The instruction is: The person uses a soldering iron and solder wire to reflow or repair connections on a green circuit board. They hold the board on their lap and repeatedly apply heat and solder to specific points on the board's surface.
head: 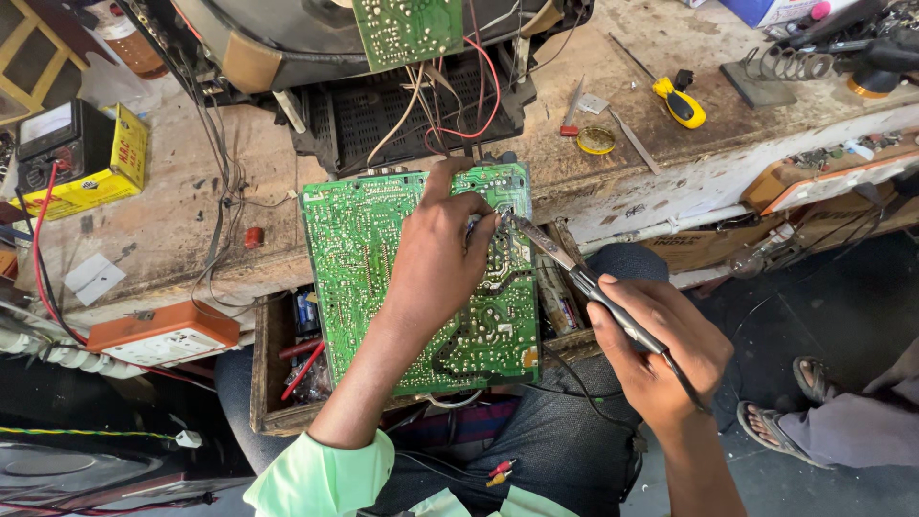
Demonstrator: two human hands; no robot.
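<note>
My left hand (436, 263) pins the green circuit board (369, 278) on my lap, pinching what may be solder wire. My right hand (661, 349) grips the soldering iron (584, 282), tip at a joint; soldering looks mid-way.

Bright, even daylight over a sharp wide-angle view

Soft light, seemingly from above, leaves faint shadows beneath the left hand (436, 263) on the green circuit board (359, 268); the lower-left corner falls dark, and straight edges bow near the borders.
</note>
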